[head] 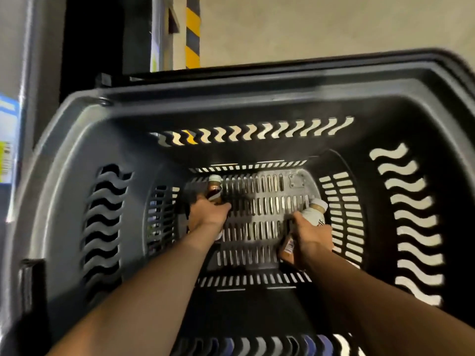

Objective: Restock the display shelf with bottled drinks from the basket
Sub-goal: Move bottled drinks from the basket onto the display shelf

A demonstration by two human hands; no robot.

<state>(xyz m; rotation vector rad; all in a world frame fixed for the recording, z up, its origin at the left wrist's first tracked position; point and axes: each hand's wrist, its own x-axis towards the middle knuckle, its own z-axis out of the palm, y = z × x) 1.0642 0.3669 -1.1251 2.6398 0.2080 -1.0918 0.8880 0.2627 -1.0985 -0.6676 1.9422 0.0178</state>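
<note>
Both my arms reach down into a deep black plastic basket (77, 150) with wavy slots in its walls. At the bottom left, my left hand (208, 214) is closed around a small brown bottled drink (214, 188) with a white cap. At the bottom right, my right hand (311, 240) grips a white-labelled bottled drink (314, 213) with a white cap. A second brown bottle (288, 249) sits under that same hand; whether the hand holds it too is unclear. The display shelf is not clearly in view.
The basket's slotted grey floor (259, 214) shows between my hands. A grey cabinet edge with blue and yellow labels (7, 145) stands at the left. A yellow-and-black striped post (192, 32) and beige floor (334, 27) lie beyond the basket.
</note>
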